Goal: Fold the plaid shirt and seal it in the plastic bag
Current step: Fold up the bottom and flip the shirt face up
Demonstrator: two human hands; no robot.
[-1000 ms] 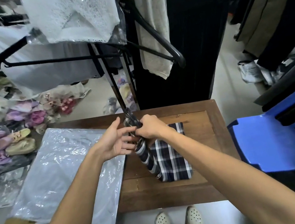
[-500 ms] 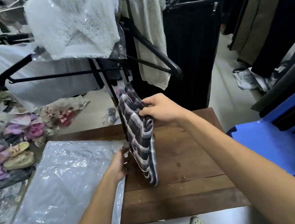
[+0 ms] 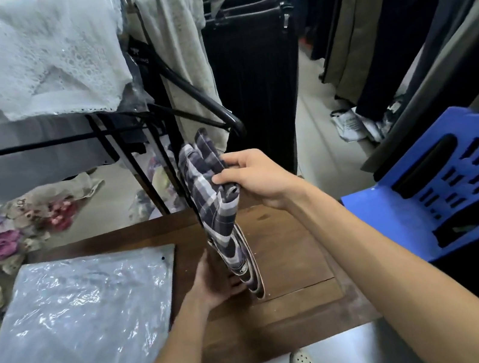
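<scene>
Nearest, a clear plastic bag (image 3: 76, 329) lies flat on the left of the wooden surface (image 3: 300, 304), its right edge just beside the left hand (image 3: 213, 280). That hand is spread flat against the lower end of the folded plaid shirt (image 3: 220, 209), which hangs upright above the surface. The right hand (image 3: 258, 178) pinches the shirt's upper part between thumb and fingers. A blue plastic chair (image 3: 442, 188) stands right; black hangers (image 3: 187, 104) and hung garments lie beyond.
</scene>
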